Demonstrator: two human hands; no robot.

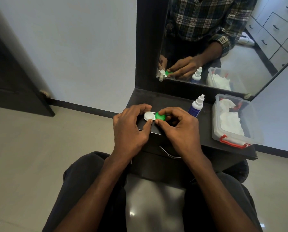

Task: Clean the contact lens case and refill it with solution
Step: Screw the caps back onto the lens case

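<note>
Inspection proceeds from the left of the head view. The left hand point(129, 129) has its fingers curled over the white end of the contact lens case point(154, 116), thumb tip at the near edge and forefinger arched over the far side, steadying it in a pinch. The case is held just above or against the front left part of the dark vanity shelf point(178, 104); contact with the shelf cannot be confirmed. Its white cap point(148, 115) is seated and appears closed. The right hand point(178, 126) pinches the green cap point(160, 116) between forefinger and thumb, the remaining fingers curled loosely behind; whether the cap is being loosened or tightened cannot be determined. To the right, the solution bottle point(196, 107) stands upright on the shelf, nozzle cap fitted, untouched by either hand. Furthest right, a clear plastic box point(230, 134) with red clasps holds white tissue point(228, 118), lid off. A mirror point(223, 47) behind repeats the arrangement. Assessment: no wells are exposed and no liquid or used tissue is visible, so the task is judged to be either at its opening stage or at its closing; the evidence does not settle which.
</note>
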